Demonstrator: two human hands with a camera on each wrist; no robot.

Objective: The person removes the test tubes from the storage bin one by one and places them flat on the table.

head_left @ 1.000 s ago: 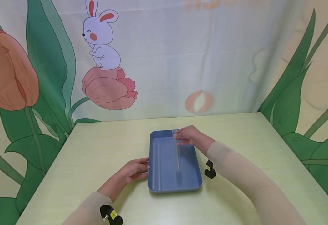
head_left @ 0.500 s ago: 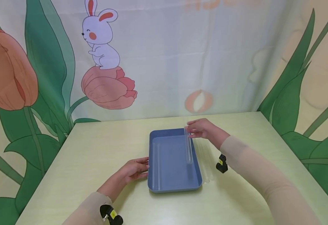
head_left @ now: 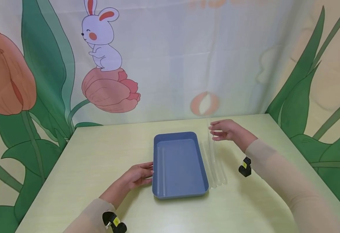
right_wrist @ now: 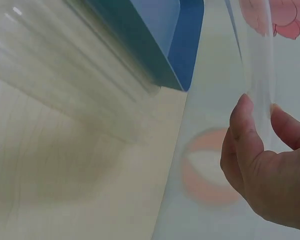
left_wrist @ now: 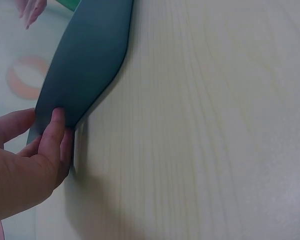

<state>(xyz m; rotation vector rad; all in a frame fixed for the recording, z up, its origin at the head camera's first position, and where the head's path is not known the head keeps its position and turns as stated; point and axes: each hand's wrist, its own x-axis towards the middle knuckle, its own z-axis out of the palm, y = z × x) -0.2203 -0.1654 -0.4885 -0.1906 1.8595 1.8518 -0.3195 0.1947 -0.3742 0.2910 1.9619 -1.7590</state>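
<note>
A blue rectangular tray (head_left: 176, 134) lies mid-table, and a clear glass tube (head_left: 163, 168) rests along its left inner wall. My right hand (head_left: 221, 132) is just past the tray's far right corner. There it pinches the top end of another clear tube (head_left: 212, 145), which slants down toward the table. In the right wrist view thumb and finger close on that held tube (right_wrist: 257, 75), with the tray (right_wrist: 187, 45) beyond. More clear tubes (head_left: 219, 173) lie beside the tray's right edge. My left hand (head_left: 141, 174) rests against the tray's left wall (left_wrist: 90, 55), its thumb (left_wrist: 57, 132) touching it.
The pale wooden table (head_left: 100, 149) ends at a printed backdrop with a rabbit and tulips (head_left: 106, 64). Small black wrist cameras (head_left: 244, 166) sit on both sleeves. Bare tabletop lies left of the tray and along the near edge.
My right hand has carried the clear tube from above the tray's middle rightward, past its right edge. The left hand has stayed at the tray's left wall.
</note>
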